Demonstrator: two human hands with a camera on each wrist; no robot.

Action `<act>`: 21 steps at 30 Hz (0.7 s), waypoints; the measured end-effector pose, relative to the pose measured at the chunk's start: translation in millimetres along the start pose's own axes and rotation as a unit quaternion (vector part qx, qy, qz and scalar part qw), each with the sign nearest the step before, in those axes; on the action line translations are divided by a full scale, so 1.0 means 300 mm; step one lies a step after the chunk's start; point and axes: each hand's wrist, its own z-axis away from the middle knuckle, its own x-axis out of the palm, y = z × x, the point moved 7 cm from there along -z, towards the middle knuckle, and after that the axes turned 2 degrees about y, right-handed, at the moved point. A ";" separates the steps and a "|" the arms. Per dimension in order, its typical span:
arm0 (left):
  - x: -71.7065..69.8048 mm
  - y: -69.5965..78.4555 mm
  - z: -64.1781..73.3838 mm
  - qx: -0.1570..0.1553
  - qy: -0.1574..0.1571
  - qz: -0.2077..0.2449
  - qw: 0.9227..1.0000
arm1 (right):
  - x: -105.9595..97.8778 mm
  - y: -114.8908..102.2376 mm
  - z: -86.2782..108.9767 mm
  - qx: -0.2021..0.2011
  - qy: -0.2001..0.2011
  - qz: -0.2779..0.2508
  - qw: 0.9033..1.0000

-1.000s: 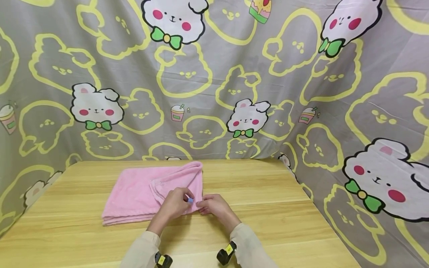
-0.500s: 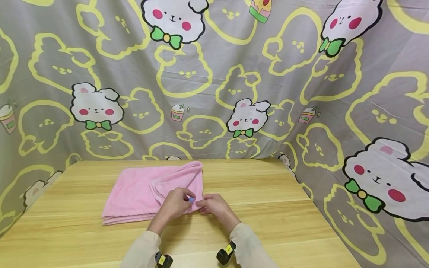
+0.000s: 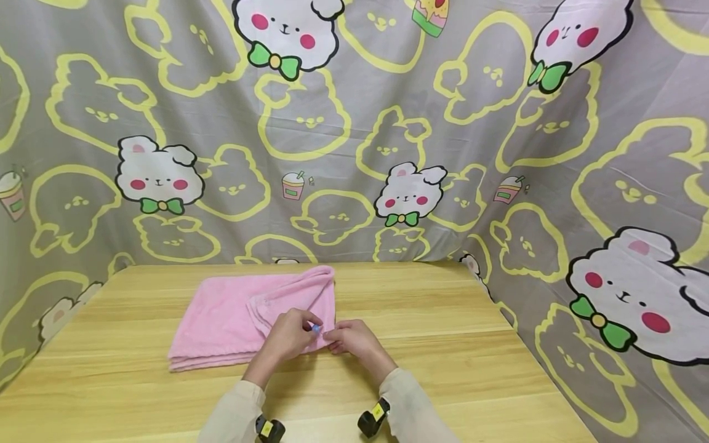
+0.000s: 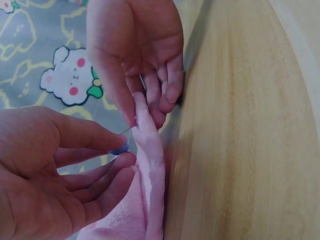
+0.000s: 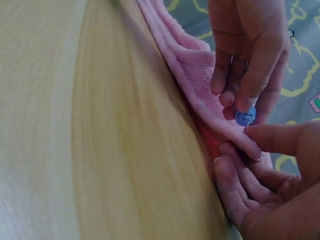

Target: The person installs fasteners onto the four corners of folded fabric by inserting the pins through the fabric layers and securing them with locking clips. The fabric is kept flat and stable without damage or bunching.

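Observation:
A folded pink fleece blanket (image 3: 221, 314) lies on the wooden table, its right part turned back in a loose flap. My left hand (image 3: 290, 335) pinches a small blue-headed pin (image 5: 245, 116) between thumb and finger. In the left wrist view, the pin's thin metal shaft points from the blue head toward the blanket's edge; whether its tip is in the fabric I cannot tell. My right hand (image 3: 357, 344) pinches the blanket's near right corner between thumb and fingers, just beside the pin, as the right wrist view shows.
The light wooden table (image 3: 443, 369) extends in front of and to the right of the blanket. A grey curtain (image 3: 354, 123) with cartoon prints hangs behind the table and along its sides. Both wrists carry small black cameras.
The blue head of the pin has shifted very slightly toward the right hand and turned a little. Both hands otherwise keep their places, and the blanket lies as before.

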 end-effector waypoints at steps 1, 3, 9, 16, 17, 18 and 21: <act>0.000 0.000 0.000 0.000 0.000 -0.001 1.000 | 0.000 0.002 -0.002 0.001 0.000 0.000 1.000; -0.001 0.000 -0.001 0.001 0.001 -0.002 1.000 | 0.000 0.006 -0.005 0.002 0.000 0.001 1.000; 0.005 0.003 -0.002 0.001 -0.005 0.001 1.000 | -0.001 0.004 -0.002 0.001 0.001 -0.001 1.000; 0.004 0.002 0.000 0.000 -0.003 0.001 1.000 | 0.000 -0.006 0.006 0.002 0.000 -0.005 1.000; 0.004 0.002 0.000 -0.001 -0.004 0.002 1.000 | 0.000 -0.006 0.006 0.003 0.000 -0.005 1.000; 0.003 0.002 0.000 -0.002 -0.004 0.002 1.000 | 0.001 -0.007 0.007 0.002 0.000 -0.004 1.000; 0.002 0.004 0.001 -0.004 -0.001 0.003 1.000 | 0.000 -0.008 0.007 0.003 0.000 -0.003 1.000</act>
